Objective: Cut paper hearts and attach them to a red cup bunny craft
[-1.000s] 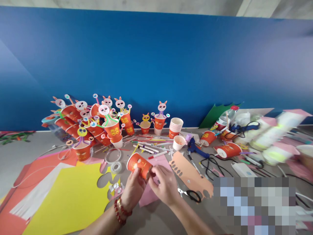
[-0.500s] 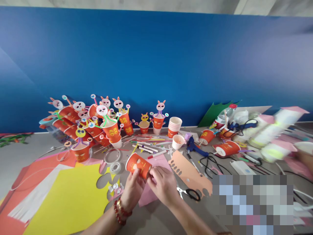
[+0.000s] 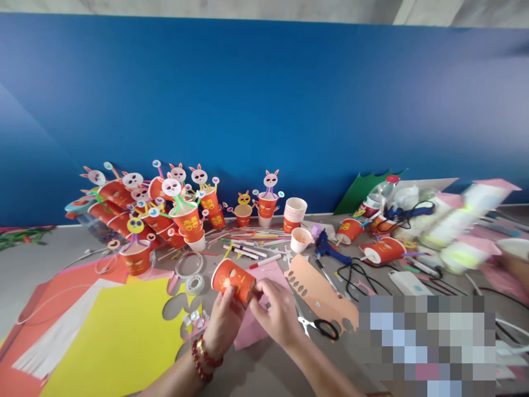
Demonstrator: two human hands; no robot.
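An orange-red paper cup (image 3: 236, 279) lies tilted on its side in the air, its open rim toward the left. My left hand (image 3: 227, 317) is wrapped round its underside, the thumb on its printed side. At the cup's base, my right hand (image 3: 275, 311) has its fingertips pinched together; whatever is between them is too small to make out. Beneath the hands lies a pink paper sheet (image 3: 248, 330). Scissors (image 3: 318, 326) with black handles rest to the right of my right hand.
Decorated cups (image 3: 185, 218) crowd the back left, near a yellow sheet (image 3: 111, 336). Markers (image 3: 248, 252) and a white cup (image 3: 301, 241) lie behind my hands. A blue glue gun (image 3: 333, 249), its cable and peach paper (image 3: 316, 284) are on the right. Another person's hand (image 3: 514, 267) shows far right.
My right hand's fingers have shifted slightly at the cup's base. The cup and my left hand have hardly moved.
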